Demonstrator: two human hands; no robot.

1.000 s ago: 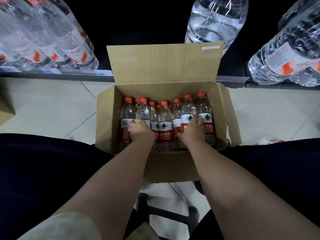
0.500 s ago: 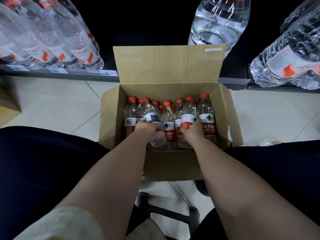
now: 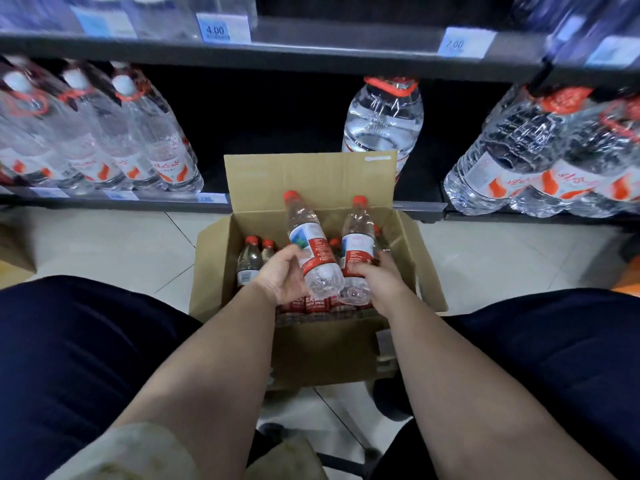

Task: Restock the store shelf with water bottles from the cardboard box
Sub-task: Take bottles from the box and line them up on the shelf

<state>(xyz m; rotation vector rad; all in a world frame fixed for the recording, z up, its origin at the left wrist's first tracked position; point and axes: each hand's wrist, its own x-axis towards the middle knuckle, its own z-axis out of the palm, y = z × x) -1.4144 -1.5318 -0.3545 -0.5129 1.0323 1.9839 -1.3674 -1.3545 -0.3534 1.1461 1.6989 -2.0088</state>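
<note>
Both hands have lifted clear, red-capped plastic water bottles out of the open brown cardboard box [image 3: 311, 344], where they rested half a second ago. The left hand [image 3: 282, 277] grips one tilted bottle [image 3: 310, 244]; the right hand [image 3: 381, 280] grips another [image 3: 357, 242], both above the remaining bottles [image 3: 250, 263].

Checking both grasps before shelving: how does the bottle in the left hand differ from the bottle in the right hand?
The left bottle leans, cap toward the left; the right bottle stands nearly upright. The left bottle shows a blue-green label panel; the right bottle shows a white one. Both are clear, red-capped and held above the cardboard box.
</note>
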